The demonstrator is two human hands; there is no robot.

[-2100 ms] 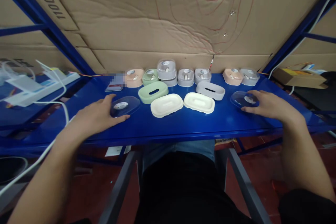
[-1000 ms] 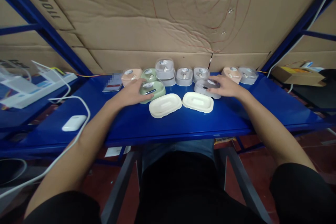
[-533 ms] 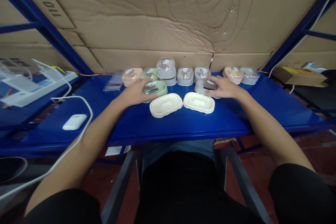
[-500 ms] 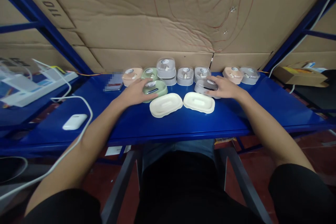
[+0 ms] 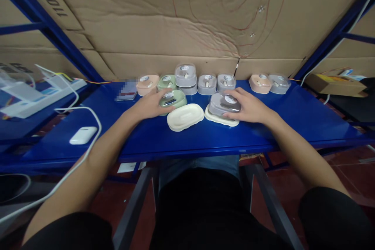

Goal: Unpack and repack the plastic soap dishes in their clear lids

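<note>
The grey box [image 5: 219, 106] in your right hand [image 5: 249, 106] hides most of one cream tray [image 5: 216, 118]; your left hand [image 5: 149, 105] covers part of the green box [image 5: 177, 102]; pixelation blurs a flat slab [image 5: 129, 94]; label print [image 5: 230, 99] is unreadably small; the lower edge crops your sleeves [image 5: 70, 230].

There is room to pass along the front strip of the worktop [image 5: 211, 140], nearer than the cream trays [image 5: 185, 117]. Farther back, the row of lidded boxes [image 5: 207, 85] makes a barrier; the right hand [image 5: 249, 105] stands at its widest gap.

Dim, even light, small glints on the clear lids [image 5: 217, 102], faint sheen on blue tabletop [image 5: 205, 137], soft stretched edges.
</note>
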